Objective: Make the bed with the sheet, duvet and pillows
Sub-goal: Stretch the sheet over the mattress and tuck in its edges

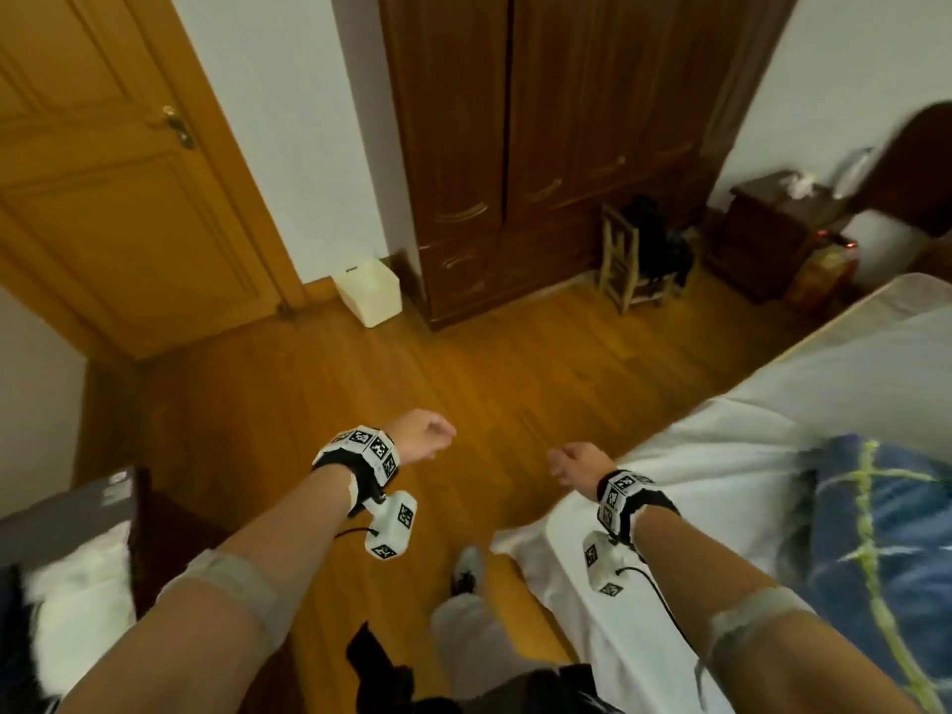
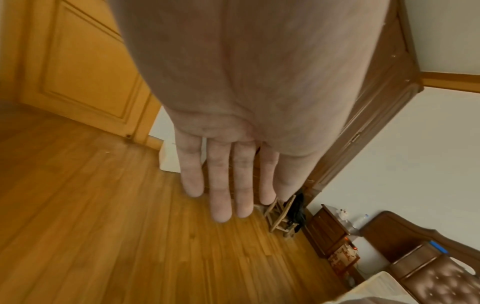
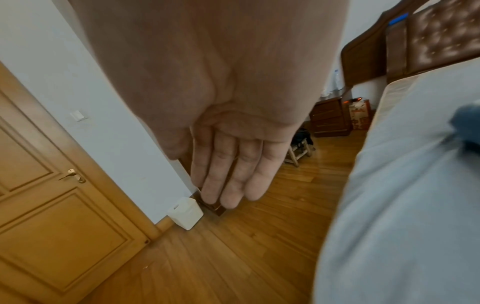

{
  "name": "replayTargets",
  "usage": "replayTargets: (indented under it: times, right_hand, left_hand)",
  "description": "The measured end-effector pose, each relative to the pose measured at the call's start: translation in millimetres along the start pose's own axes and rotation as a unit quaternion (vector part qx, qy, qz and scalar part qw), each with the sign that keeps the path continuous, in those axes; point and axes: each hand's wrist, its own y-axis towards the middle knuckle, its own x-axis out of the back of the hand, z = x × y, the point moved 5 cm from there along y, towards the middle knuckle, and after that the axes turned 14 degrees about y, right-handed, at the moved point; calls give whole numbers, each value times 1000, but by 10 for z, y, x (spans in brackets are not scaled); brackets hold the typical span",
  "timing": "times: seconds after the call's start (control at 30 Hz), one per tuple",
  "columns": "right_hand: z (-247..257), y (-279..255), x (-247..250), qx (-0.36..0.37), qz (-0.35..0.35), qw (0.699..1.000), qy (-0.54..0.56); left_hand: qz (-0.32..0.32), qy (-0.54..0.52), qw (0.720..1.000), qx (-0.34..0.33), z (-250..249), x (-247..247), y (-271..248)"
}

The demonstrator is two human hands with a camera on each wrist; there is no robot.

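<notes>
Bare forearms reach forward over the wooden floor (image 1: 319, 383), each wrist strapped with a marker-covered band. The left hand (image 1: 420, 435) hangs over the floor with its grip wide and holding nothing: the left wrist view shows its fingers (image 2: 221, 185) straight and close together, palm to the camera. The right hand (image 1: 577, 463) is likewise slack and unloaded beside the corner of the bed (image 1: 669, 507); in its own wrist view the fingers (image 3: 231, 170) lie straight and side by side.

A white sheet (image 1: 772, 414) covers the mattress at the right, wrinkled and hanging at the near corner. On it lies a blue patterned duvet (image 1: 886, 548), cut off by the frame edge and blurred. Something white and fluffy at the lower left of the head view is too cropped to name.

Only the wrist views show the tufted brown headboard (image 2: 441, 281). The head view alone shows a dark wardrobe (image 1: 541, 136) in full, a small wooden stool (image 1: 626, 260) and a white bin (image 1: 368, 288) by the door (image 1: 103, 198).
</notes>
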Motion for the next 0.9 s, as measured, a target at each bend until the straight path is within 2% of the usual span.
replayTargets:
  times: [0.1, 0.23, 0.3, 0.37, 0.47, 0.57, 0.67, 0.8, 0.9]
  right_hand:
    - [547, 1094, -34, -13, 24, 999, -27]
    - [1432, 2148, 207, -27, 62, 996, -61]
    - [1817, 2579, 492, -28, 61, 995, -76]
    - [2146, 2992, 882, -17, 52, 996, -76]
    - [2347, 3581, 1587, -12, 3, 999, -51]
    - [2212, 3989, 2346, -56, -66, 996, -11]
    - [1918, 4222, 3115, -116, -146, 982, 37]
    - [1587, 3968, 4158, -175, -288, 936, 99]
    - [1218, 3608, 4775, -203, -403, 881, 145]
  left_hand:
    - [6, 49, 999, -10, 212, 771, 796]
    - [-21, 102, 995, 2, 480, 1782, 1775]
    - [-27, 94, 995, 18, 550, 2158, 2251]
    - [-6, 104, 994, 21, 520, 2476, 2799]
    - [11, 125, 992, 0, 273, 2853, 3778]
    - [26, 117, 991, -53, -356, 3153, 4762]
    - [35, 131, 979, -149, -1356, 3455, 5684]
    - [47, 178, 945, -271, -3036, 3549, 6691]
    - [65, 218, 903, -364, -4260, 3295, 7128]
